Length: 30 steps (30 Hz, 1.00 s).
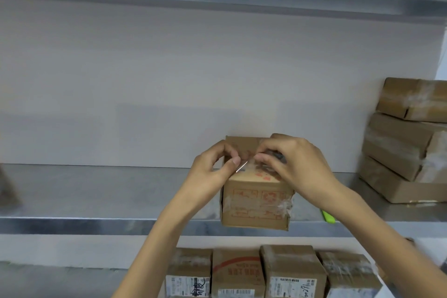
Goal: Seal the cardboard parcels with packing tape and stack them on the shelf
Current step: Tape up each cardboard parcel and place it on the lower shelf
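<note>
- At the far left edge of the frame, a blurred brown shape point(7, 191) sits on the metal shelf point(96, 191); it is too smeared to tell what it is.
- The shelf runs across the whole middle of the frame, with a pale wall behind it.
- Left of centre, the left hand point(212, 169) reaches up from below. Its thumb and forefinger are closed in a pinch on the end of a clear strip of tape point(243, 166).
- The tape stretches a short way between the two hands, just above the top of the box point(256, 203).
- The box stands at the centre of the frame on the shelf's front edge. It has red print and crinkled clear tape on its near face.
- Right of centre, the right hand point(297, 164) lies over the top of the box. Its fingers are curled and grasp the other end of the tape, with a dark thing under them that cannot be made out.
- A small green object point(329, 218) lies on the shelf just right of the box.
- At the right edge of the frame, a stack of parcels point(399, 143) rests on the shelf, well apart from the box.
- Along the bottom, a row of labelled boxes point(290, 271) stands on a lower level.
</note>
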{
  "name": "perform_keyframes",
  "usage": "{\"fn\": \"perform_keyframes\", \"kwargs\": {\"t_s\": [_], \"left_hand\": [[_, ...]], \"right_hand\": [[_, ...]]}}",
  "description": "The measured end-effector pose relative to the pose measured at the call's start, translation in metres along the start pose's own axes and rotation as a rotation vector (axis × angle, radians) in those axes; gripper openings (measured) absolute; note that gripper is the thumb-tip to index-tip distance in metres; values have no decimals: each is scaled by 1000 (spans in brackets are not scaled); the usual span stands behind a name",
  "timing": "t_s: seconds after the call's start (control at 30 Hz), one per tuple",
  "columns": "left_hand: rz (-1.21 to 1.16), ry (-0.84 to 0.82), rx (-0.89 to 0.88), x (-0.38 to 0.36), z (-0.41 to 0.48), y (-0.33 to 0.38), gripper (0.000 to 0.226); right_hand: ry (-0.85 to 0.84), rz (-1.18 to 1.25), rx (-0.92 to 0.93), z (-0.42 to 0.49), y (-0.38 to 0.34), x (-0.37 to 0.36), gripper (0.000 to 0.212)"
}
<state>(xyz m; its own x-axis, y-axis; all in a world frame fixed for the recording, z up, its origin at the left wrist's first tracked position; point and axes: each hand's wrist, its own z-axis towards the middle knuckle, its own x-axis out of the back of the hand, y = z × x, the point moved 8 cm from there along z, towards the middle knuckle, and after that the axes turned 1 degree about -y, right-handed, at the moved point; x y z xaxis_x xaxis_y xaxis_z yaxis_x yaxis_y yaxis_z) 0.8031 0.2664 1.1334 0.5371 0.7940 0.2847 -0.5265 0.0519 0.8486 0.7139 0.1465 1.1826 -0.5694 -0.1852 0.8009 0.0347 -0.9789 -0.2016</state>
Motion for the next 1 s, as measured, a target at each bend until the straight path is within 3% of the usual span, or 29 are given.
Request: {"fn": "perform_keyframes", "kwargs": {"t_s": [0.13,0.3,0.53,0.87,1.0], "left_hand": [[7,-23,-6,0,0,3,15],[108,-84,-3,-1,5,7,15],[311,-247,49,-5,25,14,8],[373,-152,39,-9,31,22,17],[408,-11,25,-7,29,23,12]], "right_hand": [[83,-110,-24,-10,10,21,13],[254,58,-157,-34,52,67,9],[175,186,-191,-50,54,40,11],[163,257,-197,-54,45,29,13],[166,271,-223,-54,44,27,11]]}}
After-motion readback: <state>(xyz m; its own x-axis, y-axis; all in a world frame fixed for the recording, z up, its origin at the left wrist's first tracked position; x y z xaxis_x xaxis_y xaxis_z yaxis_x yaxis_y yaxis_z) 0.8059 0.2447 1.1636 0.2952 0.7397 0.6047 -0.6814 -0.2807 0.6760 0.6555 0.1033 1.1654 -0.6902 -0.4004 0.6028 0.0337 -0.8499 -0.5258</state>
